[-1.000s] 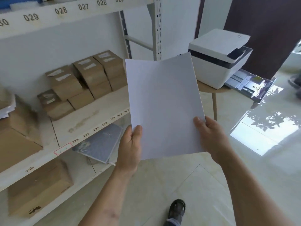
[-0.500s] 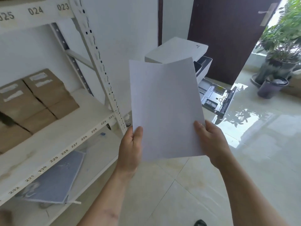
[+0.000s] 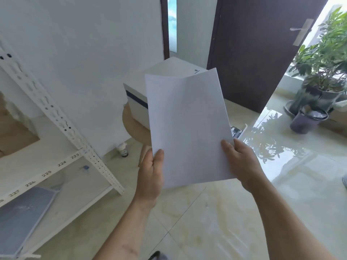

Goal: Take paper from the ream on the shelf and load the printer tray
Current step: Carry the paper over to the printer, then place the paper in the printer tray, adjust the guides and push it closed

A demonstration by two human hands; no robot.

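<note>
I hold a thin stack of white paper (image 3: 187, 126) upright in front of me, its top edge bowed. My left hand (image 3: 151, 175) pinches the lower left corner and my right hand (image 3: 238, 160) pinches the lower right edge. Behind the paper stands the white printer (image 3: 137, 102) on a round wooden stool (image 3: 133, 128); most of it is hidden by the sheets. Only a small corner of the pulled-out printer tray (image 3: 237, 131) shows past the paper's right edge.
The white metal shelf (image 3: 56, 117) with numbered labels runs along the left, with a grey-blue board (image 3: 20, 214) on its lower level. A small bottle (image 3: 123, 150) stands on the floor by the wall. A dark door (image 3: 253, 49) and potted plants (image 3: 319, 72) are at the right.
The view has swung right, away from the shelf's boxes and toward the printer. The paper now covers most of the printer and its tray. Both hands keep the same hold.
</note>
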